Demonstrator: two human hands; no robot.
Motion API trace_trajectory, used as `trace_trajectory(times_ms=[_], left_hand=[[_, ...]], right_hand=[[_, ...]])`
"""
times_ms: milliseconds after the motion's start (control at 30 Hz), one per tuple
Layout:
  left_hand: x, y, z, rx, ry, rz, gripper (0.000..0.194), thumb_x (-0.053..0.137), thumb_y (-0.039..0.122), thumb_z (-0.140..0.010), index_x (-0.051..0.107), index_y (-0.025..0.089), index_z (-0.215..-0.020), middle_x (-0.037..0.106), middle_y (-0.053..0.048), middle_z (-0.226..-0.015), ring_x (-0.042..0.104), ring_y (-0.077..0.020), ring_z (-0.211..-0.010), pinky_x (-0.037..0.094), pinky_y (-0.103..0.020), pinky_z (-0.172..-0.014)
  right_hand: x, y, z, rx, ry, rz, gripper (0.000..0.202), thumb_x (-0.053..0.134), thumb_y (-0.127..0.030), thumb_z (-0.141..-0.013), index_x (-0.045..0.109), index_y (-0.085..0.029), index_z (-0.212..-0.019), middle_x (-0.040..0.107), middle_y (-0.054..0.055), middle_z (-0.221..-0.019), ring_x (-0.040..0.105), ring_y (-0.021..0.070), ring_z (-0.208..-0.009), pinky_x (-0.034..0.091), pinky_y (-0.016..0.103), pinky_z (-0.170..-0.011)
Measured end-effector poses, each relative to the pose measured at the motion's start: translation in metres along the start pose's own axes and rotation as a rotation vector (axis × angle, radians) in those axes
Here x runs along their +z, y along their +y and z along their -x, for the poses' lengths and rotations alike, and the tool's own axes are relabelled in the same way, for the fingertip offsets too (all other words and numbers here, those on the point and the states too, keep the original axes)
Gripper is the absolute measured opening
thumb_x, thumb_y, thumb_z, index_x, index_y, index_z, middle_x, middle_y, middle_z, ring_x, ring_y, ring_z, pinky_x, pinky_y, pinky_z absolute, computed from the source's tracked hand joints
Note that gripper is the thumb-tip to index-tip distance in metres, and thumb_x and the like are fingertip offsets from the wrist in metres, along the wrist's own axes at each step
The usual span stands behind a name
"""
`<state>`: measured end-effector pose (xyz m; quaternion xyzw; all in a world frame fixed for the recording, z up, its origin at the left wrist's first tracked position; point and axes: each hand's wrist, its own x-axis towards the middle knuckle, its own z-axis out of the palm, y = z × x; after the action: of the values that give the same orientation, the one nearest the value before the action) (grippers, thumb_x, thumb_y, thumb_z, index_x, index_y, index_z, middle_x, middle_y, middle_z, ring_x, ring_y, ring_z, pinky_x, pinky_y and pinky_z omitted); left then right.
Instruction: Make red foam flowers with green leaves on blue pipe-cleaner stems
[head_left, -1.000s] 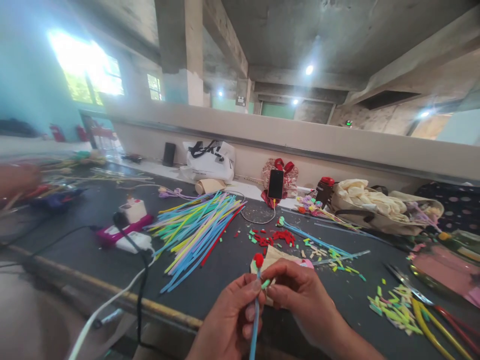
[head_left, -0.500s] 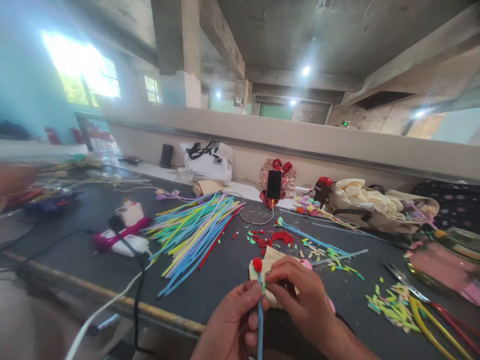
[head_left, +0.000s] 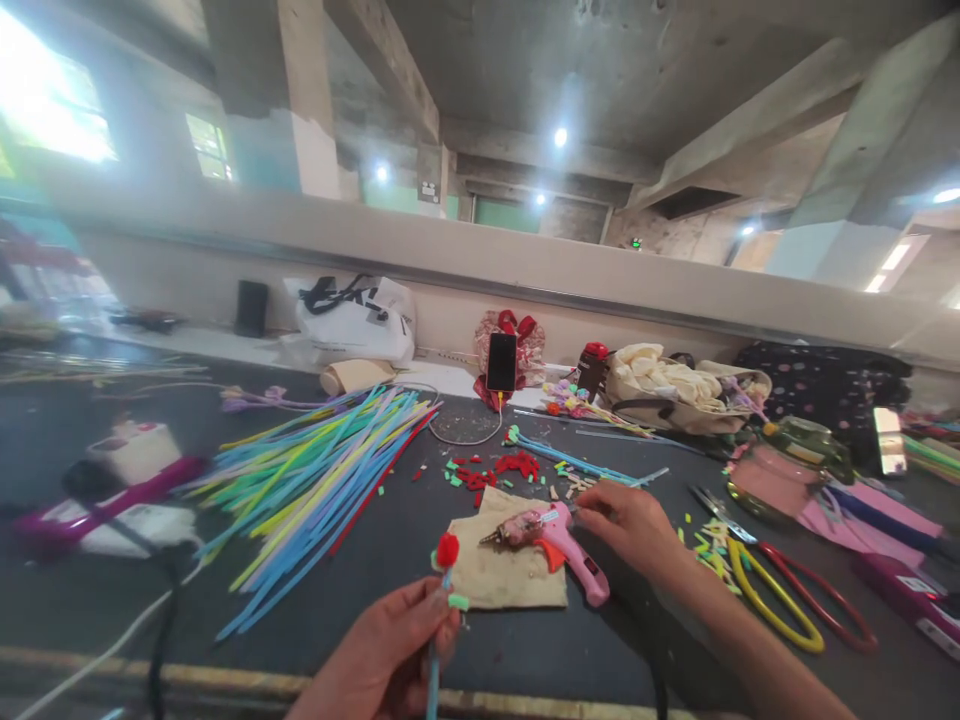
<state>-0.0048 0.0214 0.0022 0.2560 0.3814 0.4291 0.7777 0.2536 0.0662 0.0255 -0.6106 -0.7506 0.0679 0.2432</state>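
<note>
The right hand (head_left: 637, 525) has come away from the blue stem (head_left: 433, 680) and is now beside the rear of the pink glue gun (head_left: 555, 528); whether its grip touches or holds anything, I cannot tell. That leaves the red-tipped stem supported by the left hand (head_left: 405, 640) alone, in a narrow grip above the table (head_left: 337, 590), with a green piece (head_left: 459, 602) at the fingertips.

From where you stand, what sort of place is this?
Probably a craft workshop: a pink glue gun lies on a cloth, a bundle of coloured fuzzy stems covers part of the table, and bare concrete beams run overhead.
</note>
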Motion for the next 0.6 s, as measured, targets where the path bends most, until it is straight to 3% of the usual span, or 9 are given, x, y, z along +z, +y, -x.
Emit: trace_trajectory(times_ms=[167,267,400,600], left_hand=[[-0.001,0.018,-0.018,0.069,-0.064,-0.147,0.026,0.072,0.029,-0.059,0.053,0.013,-0.050,0.061,-0.001,-0.056,0.050,-0.0067,-0.047,0.043,-0.018,-0.053],[-0.002,0.025,-0.030,0.100,-0.052,-0.215,0.024,0.071,0.027,-0.060,0.052,0.014,-0.054,0.064,-0.003,-0.060,0.055,-0.0090,-0.050,0.043,-0.020,-0.056],[-0.002,0.022,-0.039,0.111,-0.050,-0.353,0.021,0.066,0.030,-0.062,0.051,0.016,-0.059,0.059,0.002,-0.051,0.051,-0.0091,-0.048,0.035,-0.019,-0.049],[-0.005,0.011,-0.046,0.266,-0.045,-0.796,0.015,0.057,0.030,-0.066,0.052,0.017,-0.062,0.053,0.005,-0.051,0.048,-0.0114,-0.052,0.033,-0.021,-0.053]], right_hand=[[0.006,0.003,-0.002,0.023,-0.057,0.097,0.026,0.053,-0.033,-0.073,0.060,-0.021,-0.095,0.060,0.005,-0.095,0.057,0.0186,-0.079,0.038,0.027,-0.066],[0.007,-0.002,0.001,0.109,-0.078,0.167,0.022,0.051,-0.035,-0.073,0.061,-0.018,-0.082,0.063,0.007,-0.081,0.057,0.0208,-0.070,0.033,0.027,-0.057],[0.010,-0.006,0.011,0.160,-0.163,0.108,0.022,0.054,-0.040,-0.071,0.060,-0.020,-0.064,0.063,0.001,-0.056,0.055,0.0171,-0.056,0.027,0.024,-0.049],[0.024,-0.001,0.009,0.273,-0.231,-0.094,0.015,0.053,-0.029,-0.069,0.057,-0.019,-0.059,0.060,-0.002,-0.042,0.054,0.0121,-0.044,0.028,0.020,-0.042]])
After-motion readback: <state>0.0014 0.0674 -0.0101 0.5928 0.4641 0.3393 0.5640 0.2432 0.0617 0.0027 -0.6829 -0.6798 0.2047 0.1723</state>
